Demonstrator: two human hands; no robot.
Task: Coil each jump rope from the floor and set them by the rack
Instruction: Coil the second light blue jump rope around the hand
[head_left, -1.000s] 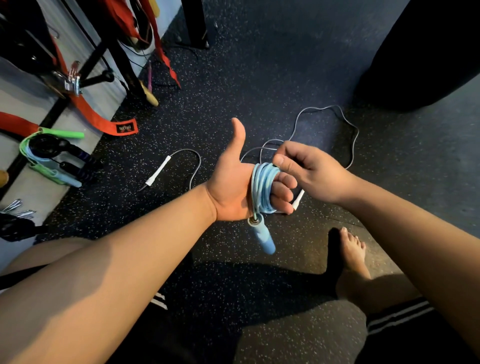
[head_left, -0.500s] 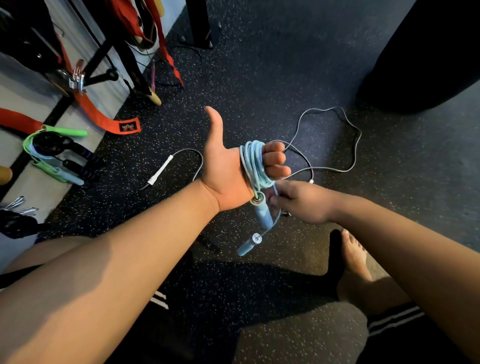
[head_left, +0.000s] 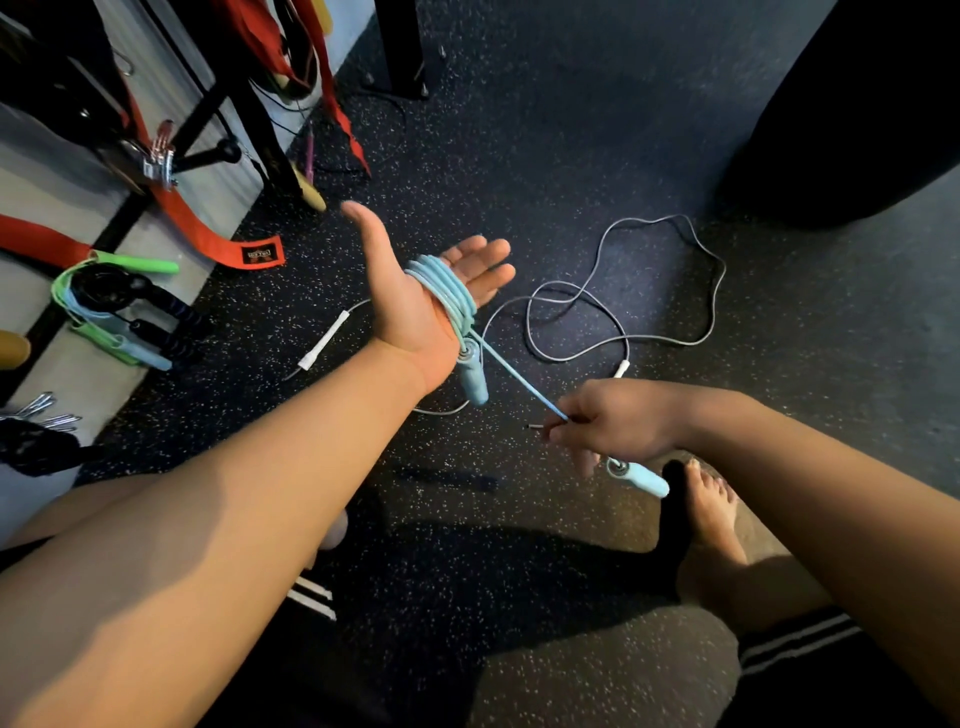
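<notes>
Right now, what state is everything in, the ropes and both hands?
Blue rope: mostly coiled round the left palm, tail stretched to the right hand.
Left hand: open, fingers straight.
Right hand: pinches the blue rope's tail near its handle.
Grey rope: uncoiled, loose on the floor.
Green rope: bundled, lying by the rack.

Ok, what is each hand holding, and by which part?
Right hand pinches the cord of the light blue jump rope, just above its free handle. Left hand is open, coil looped round it.
</notes>
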